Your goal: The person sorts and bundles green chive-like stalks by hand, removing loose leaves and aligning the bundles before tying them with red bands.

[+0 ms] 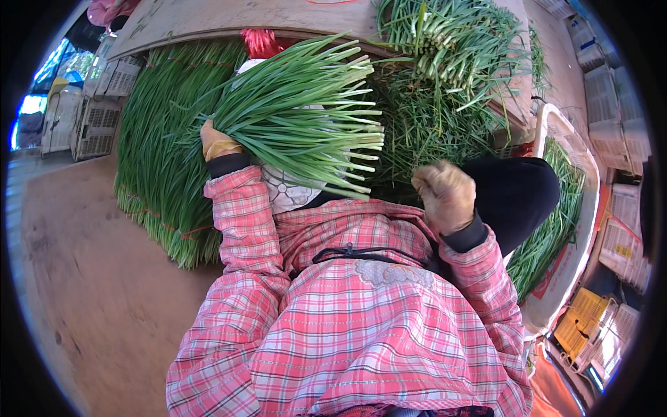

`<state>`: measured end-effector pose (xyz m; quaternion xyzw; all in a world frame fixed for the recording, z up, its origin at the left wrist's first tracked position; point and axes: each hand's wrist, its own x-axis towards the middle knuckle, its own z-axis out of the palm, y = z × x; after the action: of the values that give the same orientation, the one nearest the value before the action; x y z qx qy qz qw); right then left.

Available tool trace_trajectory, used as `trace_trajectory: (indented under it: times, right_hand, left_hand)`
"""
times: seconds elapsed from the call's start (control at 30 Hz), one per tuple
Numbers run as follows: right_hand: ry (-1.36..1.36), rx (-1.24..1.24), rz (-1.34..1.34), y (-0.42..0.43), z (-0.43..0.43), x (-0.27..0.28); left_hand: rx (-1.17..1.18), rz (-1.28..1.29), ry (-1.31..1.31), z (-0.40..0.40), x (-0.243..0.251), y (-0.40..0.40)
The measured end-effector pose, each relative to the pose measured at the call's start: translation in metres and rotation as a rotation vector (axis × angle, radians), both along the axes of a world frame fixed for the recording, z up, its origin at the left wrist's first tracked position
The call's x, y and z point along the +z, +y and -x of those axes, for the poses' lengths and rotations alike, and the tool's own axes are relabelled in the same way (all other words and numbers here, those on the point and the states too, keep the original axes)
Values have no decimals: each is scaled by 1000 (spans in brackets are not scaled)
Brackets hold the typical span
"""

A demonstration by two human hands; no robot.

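My left hand (218, 142), in a tan glove, grips a loose bunch of garlic chives (302, 112) by its leafy end. The pale cut stems fan out to the right over my lap. My gloved right hand (446, 195) is curled into a fist beside my dark-trousered knee (513, 193), slightly blurred, with nothing visible in it. Left of the held bunch lies a large pile of chive bundles (167, 151) tied with red bands. Loose green trimmings (422, 125) are heaped beyond my right hand.
More chives (453, 47) lie on a wooden board (323, 18) across the back. Red ties (260, 43) hang by its edge. A white basket (589, 161) of chives stands at my right. Stacked plastic crates (99, 125) are at the left, with a yellow crate (579, 318) lower right.
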<state>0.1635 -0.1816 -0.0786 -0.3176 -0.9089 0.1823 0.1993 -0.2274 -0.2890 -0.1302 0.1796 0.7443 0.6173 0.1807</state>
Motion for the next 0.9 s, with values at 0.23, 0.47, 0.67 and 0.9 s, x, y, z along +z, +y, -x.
trace_trajectory:
  times: [0.23,0.47,0.67,0.9]
  right_hand:
    - [213,187,-66,19,73,26]
    - [47,332,153,-33,71,-29]
    - [-19,-27,491,1,4,-44]
    - [376,286,1250,14,83,-65]
  left_hand:
    - [-35,-92,-39,-5,11,10]
    - [6,35,18,-14,22,4]
    - [27,-249,-353,5,-2,-2]
    - [57,-74,-199,-3,7,2]
